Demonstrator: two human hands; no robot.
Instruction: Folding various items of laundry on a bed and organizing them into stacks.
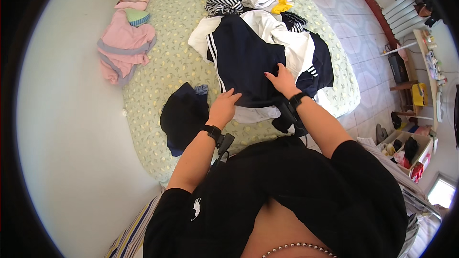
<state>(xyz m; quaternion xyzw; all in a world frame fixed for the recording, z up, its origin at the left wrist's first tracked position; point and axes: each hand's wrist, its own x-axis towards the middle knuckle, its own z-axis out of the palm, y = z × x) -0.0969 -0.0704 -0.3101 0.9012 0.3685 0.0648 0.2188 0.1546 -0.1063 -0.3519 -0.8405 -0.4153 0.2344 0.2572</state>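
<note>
A dark navy garment (247, 57) with white side stripes lies spread over a heap of clothes on the bed. My left hand (223, 106) rests at its lower left edge, beside the stripes. On its right part lies my right hand (284, 80), thumb and forefinger at a fold of the cloth; whether either hand pinches the fabric is not plain. White garments (294, 43) show behind and to the right, and a pale cloth (256, 113) sticks out below. A folded black garment (184, 118) lies left of my left hand.
Striped black-and-white cloth (227, 3) and a white-and-yellow garment (281, 4) lie at the heap's far side. Pink-and-grey clothing (123, 48) is on the bed's left edge by the wall. An open drawer (426, 150) of small items and a shelf (426, 57) stand at right.
</note>
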